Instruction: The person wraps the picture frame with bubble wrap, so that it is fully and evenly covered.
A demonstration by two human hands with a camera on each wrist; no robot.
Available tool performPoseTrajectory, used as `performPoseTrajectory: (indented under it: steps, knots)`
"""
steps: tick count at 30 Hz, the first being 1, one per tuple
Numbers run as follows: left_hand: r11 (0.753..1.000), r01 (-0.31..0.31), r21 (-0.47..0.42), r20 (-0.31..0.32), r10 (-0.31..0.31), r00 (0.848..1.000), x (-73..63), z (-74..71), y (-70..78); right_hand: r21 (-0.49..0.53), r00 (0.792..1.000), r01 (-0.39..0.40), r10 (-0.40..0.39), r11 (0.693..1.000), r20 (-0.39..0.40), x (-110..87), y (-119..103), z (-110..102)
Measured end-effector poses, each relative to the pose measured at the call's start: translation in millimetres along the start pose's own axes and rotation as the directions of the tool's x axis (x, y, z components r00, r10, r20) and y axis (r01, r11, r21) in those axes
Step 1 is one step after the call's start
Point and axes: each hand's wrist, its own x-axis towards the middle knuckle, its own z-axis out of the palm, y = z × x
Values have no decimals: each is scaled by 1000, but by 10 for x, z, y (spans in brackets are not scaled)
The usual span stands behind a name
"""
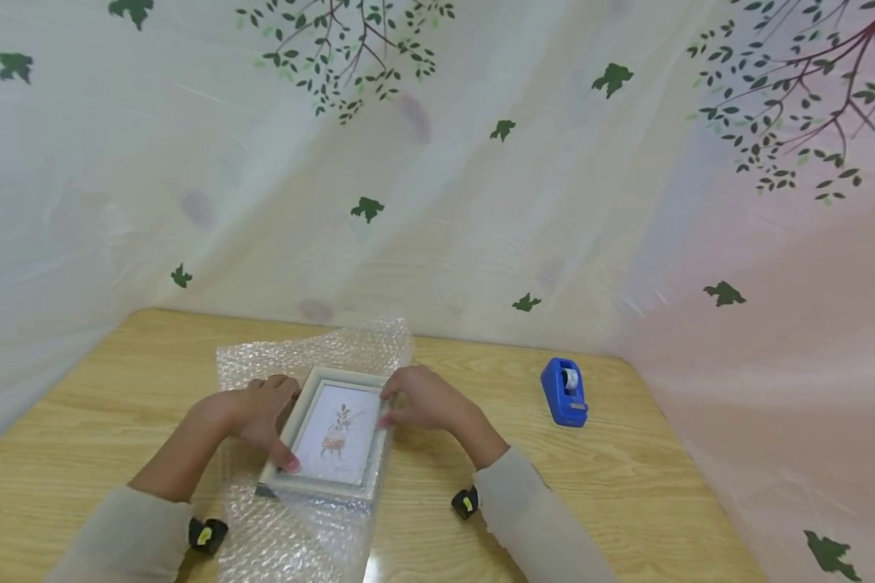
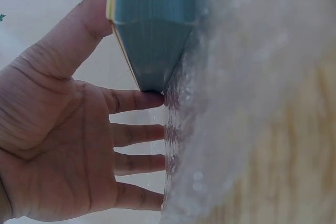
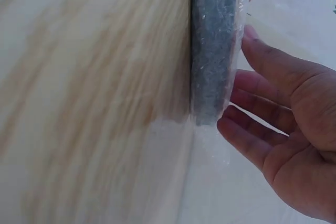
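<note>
A cream picture frame (image 1: 302, 421) lies face up on a sheet of bubble wrap (image 1: 284, 526), its picture showing a small plant. My left hand (image 1: 262, 417) is at its left side, the thumb on the front near the lower corner. In the left wrist view, the index fingertip touches the frame's side (image 2: 152, 51), and the other straight fingers reach the bubble wrap beside it. My right hand (image 1: 426, 397) holds the bubble wrap at the frame's right edge with thumb and bent fingers. Wrap covers that grey side (image 3: 214, 45) in the right wrist view.
A blue tape dispenser (image 1: 565, 394) with a roll of tape stands on the wooden table (image 1: 627, 486), to the right. Behind the table hangs a pale curtain (image 1: 481, 227) with leaf prints. Bubble wrap extends beyond the frame, toward the back and the front.
</note>
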Motion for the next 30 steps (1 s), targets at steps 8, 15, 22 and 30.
performPoseTrajectory:
  steps: [8,15,22,30]
  knots:
    - [1000,1,6,7,-1,1000,31,6,-16,35,998,18,-20,999,53,-57,77,-17]
    - [1000,-2,9,4,2,1000,73,3,-24,23,997,26,-28,999,74,-73,88,-30]
    - [999,-34,2,1,34,999,60,-24,-92,-22,994,59,-56,998,93,-55,94,-2]
    - [996,-57,-72,-54,53,997,27,-107,-318,-27,995,45,-42,999,93,-63,82,24]
